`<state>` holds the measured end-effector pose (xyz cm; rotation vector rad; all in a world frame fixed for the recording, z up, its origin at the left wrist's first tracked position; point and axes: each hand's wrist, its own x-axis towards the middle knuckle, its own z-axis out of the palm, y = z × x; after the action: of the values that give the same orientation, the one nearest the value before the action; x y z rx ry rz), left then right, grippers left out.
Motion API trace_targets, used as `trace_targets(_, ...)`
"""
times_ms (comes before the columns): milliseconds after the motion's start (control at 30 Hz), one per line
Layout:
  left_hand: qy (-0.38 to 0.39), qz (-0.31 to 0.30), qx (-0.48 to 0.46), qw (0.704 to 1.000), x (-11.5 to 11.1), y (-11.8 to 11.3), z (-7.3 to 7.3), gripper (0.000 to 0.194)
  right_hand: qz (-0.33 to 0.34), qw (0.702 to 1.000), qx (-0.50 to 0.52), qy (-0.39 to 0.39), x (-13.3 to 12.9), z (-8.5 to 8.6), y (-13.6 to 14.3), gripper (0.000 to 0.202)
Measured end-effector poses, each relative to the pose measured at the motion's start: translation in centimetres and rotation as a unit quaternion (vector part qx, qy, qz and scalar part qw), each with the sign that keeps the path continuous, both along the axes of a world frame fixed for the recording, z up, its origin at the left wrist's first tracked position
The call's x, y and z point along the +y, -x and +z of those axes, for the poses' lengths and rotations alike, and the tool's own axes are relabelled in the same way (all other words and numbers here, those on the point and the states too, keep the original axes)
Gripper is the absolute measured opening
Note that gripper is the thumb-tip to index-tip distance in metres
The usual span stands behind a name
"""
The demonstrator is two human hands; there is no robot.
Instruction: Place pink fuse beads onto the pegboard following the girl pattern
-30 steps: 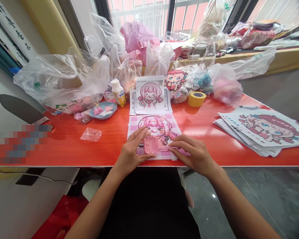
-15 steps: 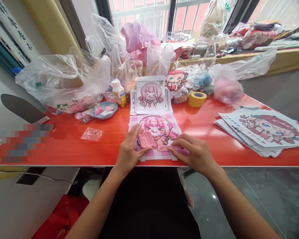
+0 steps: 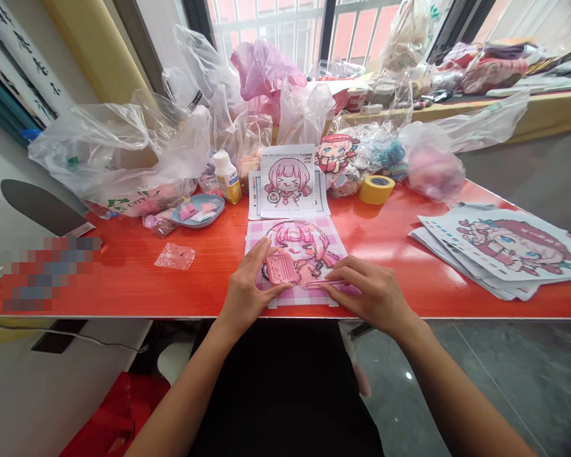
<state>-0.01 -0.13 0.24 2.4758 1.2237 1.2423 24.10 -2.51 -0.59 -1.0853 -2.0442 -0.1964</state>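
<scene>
My left hand (image 3: pixel 250 276) pinches a small pink ridged bead tray (image 3: pixel 280 268) between thumb and fingers, over the left part of a pegboard. The pegboard (image 3: pixel 288 298) carries a fuse-bead picture (image 3: pixel 309 244) of a pink-haired character, with a pink-and-white checked lower part. In my right hand (image 3: pixel 368 285) is a thin pink pair of tweezers (image 3: pixel 326 282), its tip pointing left, low on the bead picture near the tray. Whether a bead sits at the tip is too small to tell. Behind the board stands a printed pattern sheet (image 3: pixel 288 181) of the same character.
Left of the pattern are a small bottle (image 3: pixel 227 178) and a blue-grey dish (image 3: pixel 212 212) with small packets. A clear bag (image 3: pixel 174 256) lies nearer me. Yellow tape (image 3: pixel 377 190) sits behind right; printed sheets (image 3: pixel 504 247) are stacked at the right. Plastic bags (image 3: pixel 124 152) line the back.
The bead tray has shifted slightly to the right and turned a little in my left hand. My right hand and the tweezers have hardly moved.
</scene>
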Motion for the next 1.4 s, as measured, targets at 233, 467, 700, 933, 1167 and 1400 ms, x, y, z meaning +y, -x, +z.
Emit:
trace_targets(233,0.002,-0.016,-0.008,1.0,0.01,-0.05,0.03,0.087,0.003,1.0,-0.006,0.005,-0.05,0.06,0.0,0.014)
trace_targets(467,0.008,-0.024,-0.01,1.0,0.0,0.01,-0.02,0.087,0.003,1.0,-0.008,-0.002,0.01,-0.02,-0.03,0.013)
trace_targets(700,-0.001,-0.037,-0.009,0.999,0.13,0.01,-0.05,0.087,0.011,1.0,0.006,-0.013,0.07,-0.07,-0.16,0.009)
trace_targets(933,-0.026,-0.076,0.009,0.997,0.09,-0.03,0.04,0.083,0.058,0.998,0.018,-0.011,0.31,-0.35,-0.24,0.012)
trace_targets(1167,-0.03,-0.087,0.014,0.996,0.17,0.01,0.06,0.083,0.056,0.998,-0.006,-0.007,0.24,-0.36,-0.24,0.012)
trace_targets(1400,-0.033,-0.091,0.012,0.995,0.17,-0.04,0.08,0.083,0.069,0.998,-0.004,-0.006,0.29,-0.27,-0.23,0.011)
